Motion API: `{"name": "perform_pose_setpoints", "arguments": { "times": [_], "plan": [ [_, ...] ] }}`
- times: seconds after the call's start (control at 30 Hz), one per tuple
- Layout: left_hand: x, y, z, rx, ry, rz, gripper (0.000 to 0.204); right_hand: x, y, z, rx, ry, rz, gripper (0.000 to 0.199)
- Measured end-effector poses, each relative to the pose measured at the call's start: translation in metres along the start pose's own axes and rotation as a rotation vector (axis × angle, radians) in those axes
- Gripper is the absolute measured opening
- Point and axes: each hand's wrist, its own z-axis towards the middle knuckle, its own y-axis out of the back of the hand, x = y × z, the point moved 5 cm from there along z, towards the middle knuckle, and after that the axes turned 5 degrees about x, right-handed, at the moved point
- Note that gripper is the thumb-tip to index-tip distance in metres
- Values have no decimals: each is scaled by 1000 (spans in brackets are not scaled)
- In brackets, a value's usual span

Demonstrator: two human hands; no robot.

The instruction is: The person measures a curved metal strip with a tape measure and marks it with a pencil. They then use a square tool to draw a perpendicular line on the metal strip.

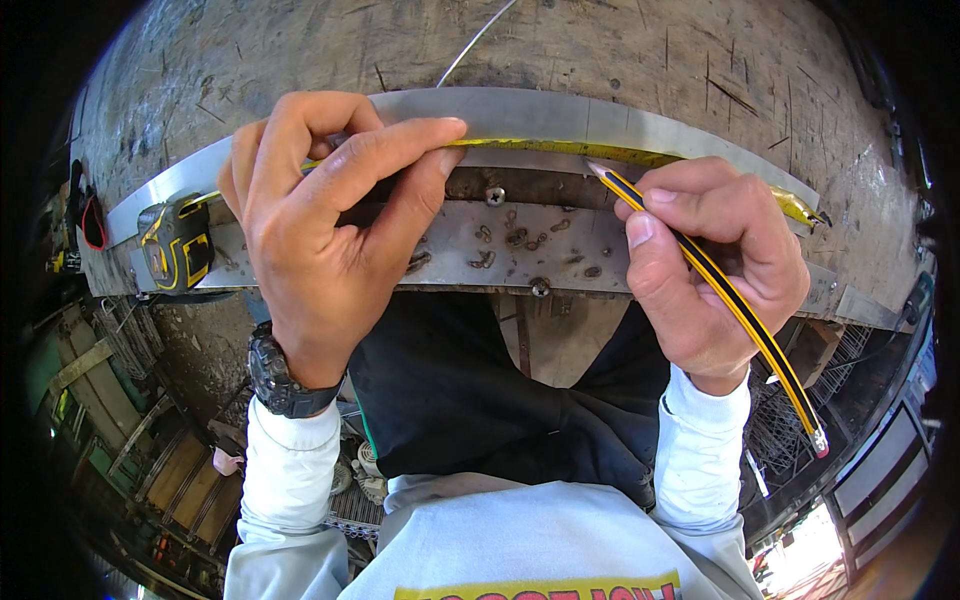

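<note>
Left hand (pixel 320 220) pressing yellow tape measure blade (pixel 560 149) onto metal strip (pixel 520 115), fingers pressed together; right hand (pixel 710 270) pinching striped pencil (pixel 740 310), tip touching strip

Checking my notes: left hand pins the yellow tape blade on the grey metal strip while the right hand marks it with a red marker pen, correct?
Not quite. In the head view the right hand holds a yellow-and-black striped pencil, not a red marker. The left hand does pin the yellow tape blade on the grey metal strip.
</note>
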Motion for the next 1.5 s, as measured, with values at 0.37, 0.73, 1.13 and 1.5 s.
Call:
{"name": "perform_pose_setpoints", "arguments": {
  "times": [0.37, 0.73, 1.13, 1.5],
  "plan": [
    [1, -1, 1, 4, -7, -9, 23, 0, 0, 3, -6, -4, 10, 15],
    [0, 0, 1, 16, -4, -6, 23, -3, 0, 2, -5, -75, 93, 14],
    [0, -1, 1, 18, 3, -2, 22, -2, 0, 2, -6, -92, 67, 14],
    [1, 2, 1, 5, 17, -28, 21, -13, 13, -4, -60, -121, 420, 15]
  ]
}}
